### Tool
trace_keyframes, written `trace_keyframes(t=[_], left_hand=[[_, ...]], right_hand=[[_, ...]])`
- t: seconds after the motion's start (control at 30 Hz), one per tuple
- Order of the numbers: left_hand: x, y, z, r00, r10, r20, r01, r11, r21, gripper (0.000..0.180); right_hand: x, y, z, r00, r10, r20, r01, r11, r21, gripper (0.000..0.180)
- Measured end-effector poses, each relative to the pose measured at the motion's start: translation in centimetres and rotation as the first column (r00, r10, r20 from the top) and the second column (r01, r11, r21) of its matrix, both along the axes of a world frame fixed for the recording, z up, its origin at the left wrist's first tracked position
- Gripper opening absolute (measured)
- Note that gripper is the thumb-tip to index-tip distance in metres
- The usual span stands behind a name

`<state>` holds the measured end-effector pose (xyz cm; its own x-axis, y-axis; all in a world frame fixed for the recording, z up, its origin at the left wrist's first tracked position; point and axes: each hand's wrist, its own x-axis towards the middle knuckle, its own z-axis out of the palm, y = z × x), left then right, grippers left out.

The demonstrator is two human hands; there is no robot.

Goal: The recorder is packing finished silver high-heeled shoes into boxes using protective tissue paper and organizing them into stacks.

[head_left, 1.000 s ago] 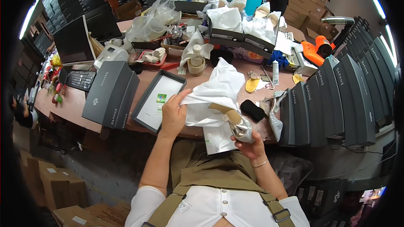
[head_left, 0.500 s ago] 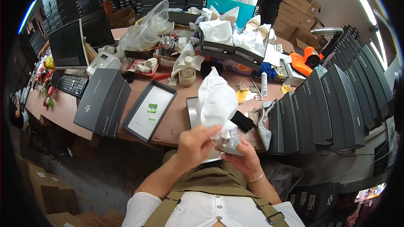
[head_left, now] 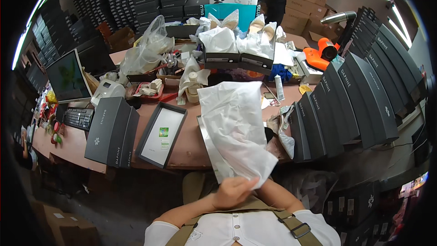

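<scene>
A large sheet of white tissue paper hangs spread out over the near edge of the table, creased and reaching toward my body. My left hand pinches its lower edge, fingers closed. My right hand is hidden behind the sheet; only the right forearm shows, so its fingers and whatever they hold are out of sight. Under the paper, part of a pale open shoebox sticks out on the left. Beside it lies a dark grey box lid, inside up, with small green and white cards in it.
Closed grey shoeboxes stand on the left, with a row of more boxes on the right. Beside that row lies a wrapped shoe. Open boxes of paper-stuffed shoes, a tape roll and an orange tool sit farther back.
The tissue paper, bunched upright before, is now spread wide and low. My left hand has moved down and right with its edge. The plastic-wrapped item in my right hand has gone from sight.
</scene>
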<state>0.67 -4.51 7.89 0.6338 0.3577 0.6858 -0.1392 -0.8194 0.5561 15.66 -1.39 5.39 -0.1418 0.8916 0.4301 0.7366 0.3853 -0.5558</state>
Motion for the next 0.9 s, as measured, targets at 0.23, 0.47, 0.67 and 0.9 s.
trace_keyframes(t=[0.23,0.47,0.67,0.9], left_hand=[[-3.2,2.5,-1.3,0.802,0.469,0.37,0.346,0.14,-0.928,0.059],[-9.3,8.0,-2.8,0.492,0.836,0.243,-0.064,0.312,-0.948,0.057],[-1.3,2.1,-3.6,0.878,0.445,-0.175,-0.478,0.832,-0.283,0.085],[1.3,7.5,-0.3,0.515,-0.084,-0.853,-0.139,0.974,-0.179,0.105]], right_hand=[[-3.2,-0.4,3.4,0.992,0.064,0.106,-0.041,0.977,-0.209,0.046],[-1.3,-4.2,3.6,0.814,0.322,-0.483,-0.558,0.664,-0.497,0.047],[-0.9,-2.8,0.8,0.095,-0.196,-0.976,-0.188,0.959,-0.211,0.073],[3.0,-8.1,-4.2,-0.042,-0.495,-0.868,-0.463,0.779,-0.422,0.046]])
